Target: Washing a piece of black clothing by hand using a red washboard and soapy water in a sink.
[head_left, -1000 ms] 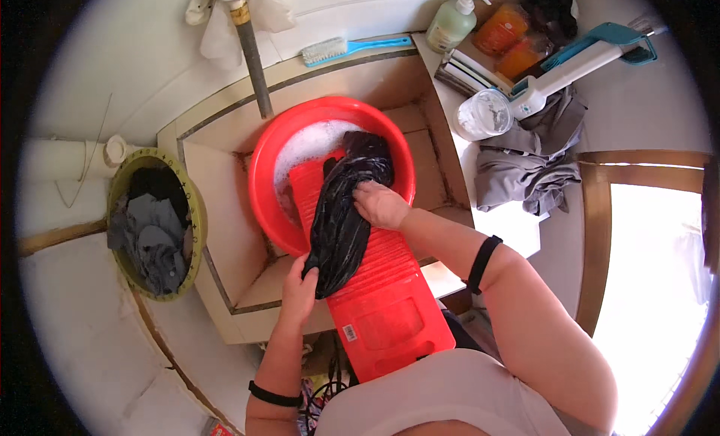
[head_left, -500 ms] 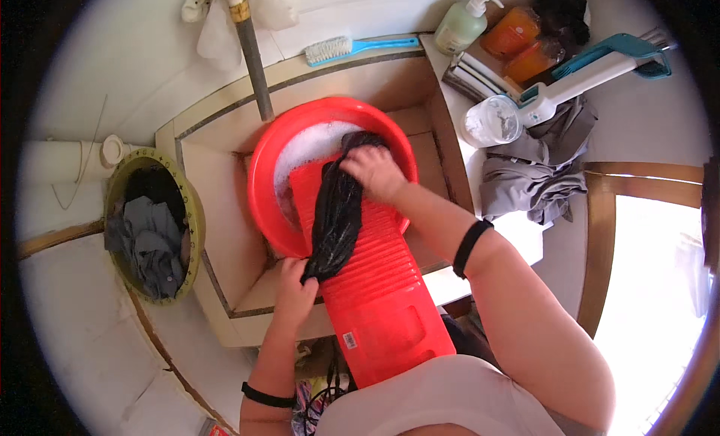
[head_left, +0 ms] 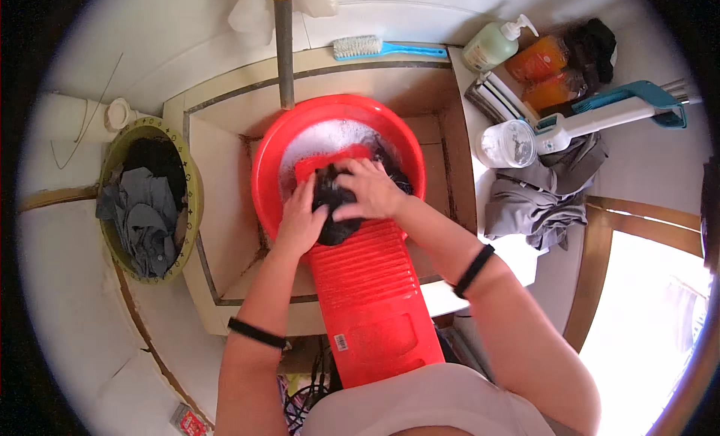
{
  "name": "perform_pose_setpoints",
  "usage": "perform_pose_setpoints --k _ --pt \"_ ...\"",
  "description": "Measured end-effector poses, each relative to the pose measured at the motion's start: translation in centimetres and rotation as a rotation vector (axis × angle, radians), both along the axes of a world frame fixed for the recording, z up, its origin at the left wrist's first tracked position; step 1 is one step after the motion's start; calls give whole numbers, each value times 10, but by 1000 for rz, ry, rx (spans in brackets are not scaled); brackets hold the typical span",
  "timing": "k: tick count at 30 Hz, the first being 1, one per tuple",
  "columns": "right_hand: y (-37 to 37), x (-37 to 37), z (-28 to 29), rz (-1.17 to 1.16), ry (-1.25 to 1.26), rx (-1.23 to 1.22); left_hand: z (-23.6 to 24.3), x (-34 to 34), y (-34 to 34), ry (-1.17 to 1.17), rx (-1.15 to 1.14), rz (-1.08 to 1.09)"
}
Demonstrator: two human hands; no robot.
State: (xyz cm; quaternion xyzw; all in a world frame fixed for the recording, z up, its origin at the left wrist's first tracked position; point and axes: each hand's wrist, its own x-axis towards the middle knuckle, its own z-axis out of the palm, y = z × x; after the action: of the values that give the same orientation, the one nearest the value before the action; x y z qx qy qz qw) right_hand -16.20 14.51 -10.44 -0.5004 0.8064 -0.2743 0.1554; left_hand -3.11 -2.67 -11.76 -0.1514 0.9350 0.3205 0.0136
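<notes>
A bunched black wet cloth (head_left: pixel 337 230) lies on the upper part of the red ridged washboard (head_left: pixel 367 260), which leans into a red basin (head_left: pixel 268 166) of suds. My left hand (head_left: pixel 302 220) grips the cloth's left side. My right hand (head_left: pixel 369 189) grips it from above and the right, fingers somewhat spread and bent over it. More dark cloth dips into the suds at the basin's right.
The basin sits in a tiled sink (head_left: pixel 214 147) below a pipe (head_left: pixel 284 46). A green tub (head_left: pixel 191 203) of dark clothes is left. A brush (head_left: pixel 390 49), soap bottle (head_left: pixel 487 44), white jar (head_left: pixel 510 151), white-teal appliance (head_left: pixel 600 117) and grey clothing (head_left: pixel 525 211) lie behind and right.
The black cloth was stretched lengthwise along the board and is now bunched higher up it. My left hand has moved up from the cloth's lower end, close to my right hand.
</notes>
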Motion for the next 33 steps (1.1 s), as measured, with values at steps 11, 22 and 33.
perform_pose_setpoints --k 11,22,33 --pt "70 68 -1 159 -120 104 52 56 54 -112 -164 -501" --pt "16 23 -46 -63 -212 184 -8 -25 16 -241 -33 -311" --pt "-41 -22 -81 -548 -48 318 -48 -74 5 -81 -251 36"
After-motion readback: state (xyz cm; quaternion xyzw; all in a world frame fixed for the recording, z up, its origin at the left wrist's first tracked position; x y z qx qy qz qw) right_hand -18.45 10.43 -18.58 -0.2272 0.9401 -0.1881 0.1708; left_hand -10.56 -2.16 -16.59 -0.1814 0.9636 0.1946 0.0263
